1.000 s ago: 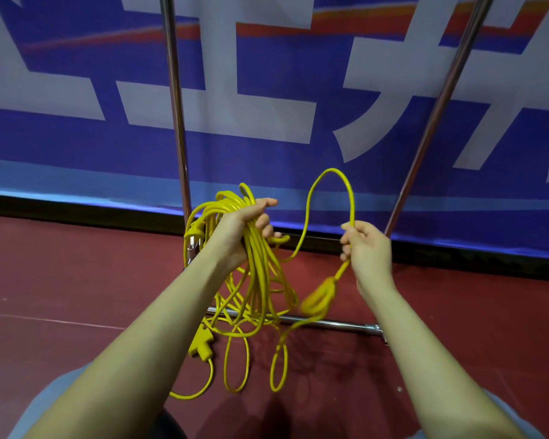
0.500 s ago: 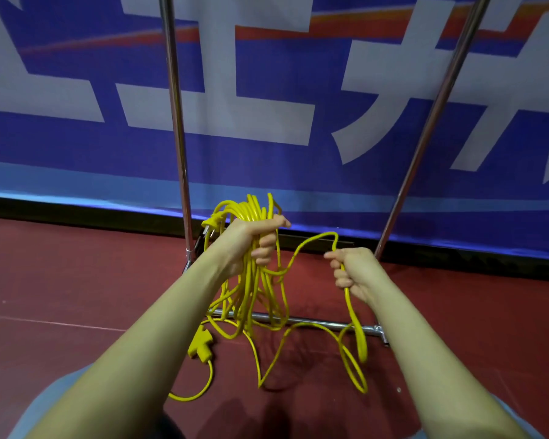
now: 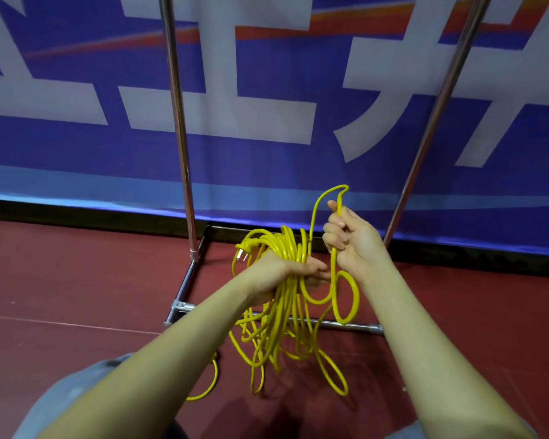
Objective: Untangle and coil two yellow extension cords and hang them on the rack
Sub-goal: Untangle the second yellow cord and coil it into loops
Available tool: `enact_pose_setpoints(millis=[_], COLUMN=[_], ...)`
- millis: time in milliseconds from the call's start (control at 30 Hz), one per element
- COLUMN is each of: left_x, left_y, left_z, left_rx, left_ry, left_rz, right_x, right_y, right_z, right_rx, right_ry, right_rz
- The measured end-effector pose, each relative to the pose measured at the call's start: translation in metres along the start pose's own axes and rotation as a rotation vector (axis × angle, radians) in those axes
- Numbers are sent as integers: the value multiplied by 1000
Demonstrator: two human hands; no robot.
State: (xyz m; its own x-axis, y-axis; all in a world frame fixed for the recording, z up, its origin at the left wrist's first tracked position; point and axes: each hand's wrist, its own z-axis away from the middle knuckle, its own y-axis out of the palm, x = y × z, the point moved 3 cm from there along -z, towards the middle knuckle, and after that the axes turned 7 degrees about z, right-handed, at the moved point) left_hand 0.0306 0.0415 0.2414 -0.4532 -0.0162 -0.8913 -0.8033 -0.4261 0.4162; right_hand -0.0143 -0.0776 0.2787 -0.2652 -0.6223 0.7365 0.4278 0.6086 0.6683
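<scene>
Yellow extension cord [image 3: 284, 248] hangs in a thick bundle in front of the rack's base, above the dark red floor [image 3: 76, 280]. At the far left of the rack, the left upright pole [image 3: 178, 122] runs down to the base frame [image 3: 184, 286], and a stray yellow loop [image 3: 210, 384] trails on the floor beside the person's left forearm. The left hand [image 3: 286, 274] is clenched around the gathered coils, many strands passing through the fist, with a metal-pronged plug [image 3: 243, 253] jutting from the top of the bundle just left of the hand. Below it the strands droop in uneven loops of differing lengths, several crossing one another, so the coil looks loose and only partly sorted; whether both cords are in this bundle cannot be told. Just to the right, the right hand [image 3: 349, 239] pinches a single strand that arches above the fist and drops into a wide loop [image 3: 346, 299] beside the bundle. Further right, the right upright pole [image 3: 438, 106] slants upward. The likely trouble is that this free loop gets laid over crossing strands and locks in a knot, or that dangling loops snag the base bar. A slack left fist could also spill the coils.
</scene>
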Motion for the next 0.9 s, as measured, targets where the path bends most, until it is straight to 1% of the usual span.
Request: enact_pose_setpoints(millis=[133,233,300,367,467,533,600,667,733,833,900], left_x=[4,2,0,-2,-11,-18,-23,-27,-36,-51,-57], left_y=[5,7,6,5,-2,-12,-21,-26,-29,-38,-46], left_z=[-5,-8,-10,-11,-14,-16,-17,-16,-11,-4,-1], left_rx=[6,39,31,22,-74,-177,-226,-263,-282,-330,-346], left_ry=[60,84,74,72,110,135,148,150,177,238,255], left_rz=[-7,41,88,122,205,262,282,294,309,372,416], right_x=[2,4,7,10,6,0,-3,-4,-3,-1,1], right_y=[0,1,-2,-7,-17,-22,-21,-18,-17,-17,-20], right_z=[0,0,-1,-1,1,3,6,8,11,15,15], right_rx=[-22,-39,-49,-77,-124,-92,4,90,111,121,50], right_ry=[-84,-123,-149,-167,-132,-82,-52,-87,-137,-121,-138], right_rz=[19,69,160,307,555,691,833,903,845,609,595])
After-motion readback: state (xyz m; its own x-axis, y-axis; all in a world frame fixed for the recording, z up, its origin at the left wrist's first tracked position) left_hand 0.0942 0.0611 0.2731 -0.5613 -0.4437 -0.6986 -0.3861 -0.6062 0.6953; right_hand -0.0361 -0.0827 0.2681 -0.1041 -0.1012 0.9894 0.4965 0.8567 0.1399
